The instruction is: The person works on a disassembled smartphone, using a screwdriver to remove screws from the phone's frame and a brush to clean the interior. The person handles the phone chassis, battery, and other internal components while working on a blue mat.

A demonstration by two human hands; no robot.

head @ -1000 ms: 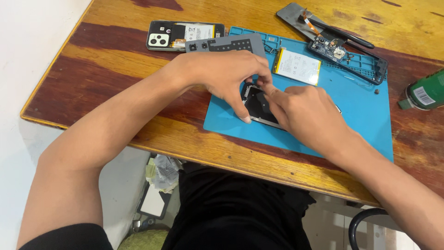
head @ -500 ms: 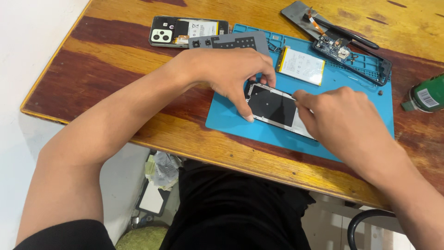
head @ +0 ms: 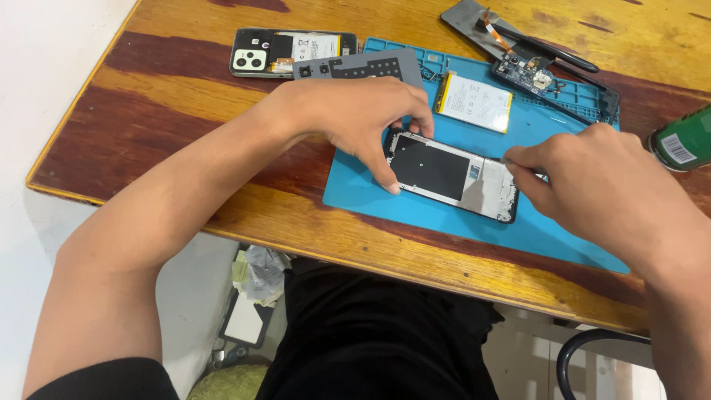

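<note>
An opened phone frame (head: pixel 452 174), black and silver inside, lies on the blue work mat (head: pixel 444 222). My left hand (head: pixel 355 118) pins its left end, thumb and fingers on either side of the frame. At the frame's right end, my right hand (head: pixel 592 185) has its fingers pinched together; something thin may be between them, but it is too small to tell what. A white flat battery (head: pixel 474 101) lies on the mat behind the frame.
A phone back cover with camera lenses (head: pixel 289 52) and a grey inner plate (head: pixel 355 68) lie at the back left. A circuit board with flex cable (head: pixel 529 70) and dark tools (head: pixel 548 52) lie back right. A green bottle (head: pixel 685 141) lies at the right edge of the wooden table (head: pixel 148 118).
My right hand has slid off the phone frame toward its right end, uncovering the frame's inside. My left hand has stayed on the left end.
</note>
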